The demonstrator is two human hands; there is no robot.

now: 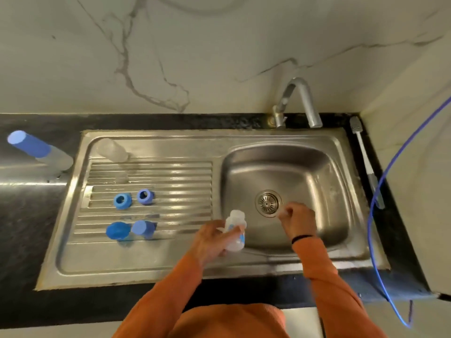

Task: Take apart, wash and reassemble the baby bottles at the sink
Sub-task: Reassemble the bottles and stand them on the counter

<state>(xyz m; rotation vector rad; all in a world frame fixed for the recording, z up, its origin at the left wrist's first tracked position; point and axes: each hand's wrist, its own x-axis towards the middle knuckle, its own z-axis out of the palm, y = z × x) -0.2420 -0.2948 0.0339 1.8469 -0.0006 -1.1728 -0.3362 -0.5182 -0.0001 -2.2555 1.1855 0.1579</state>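
Still in disassembly — left hand (211, 242) grips bottle (234, 231) at sink (288, 157) basin's near-left rim, right hand (296, 219) pinches something small and clear (teat, probably) over the drain — next: set it aside, rinse.

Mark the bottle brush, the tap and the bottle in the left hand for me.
bottle brush (363, 152): head view, on its white handle beside the sink.
tap (309, 103): head view, on the spout's downward leg.
bottle (235, 230): head view, on the clear body above the left hand's (212, 242) grip.

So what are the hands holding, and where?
The left hand grips a clear bottle around its body. The right hand pinches something small and clear; what it is cannot be told.
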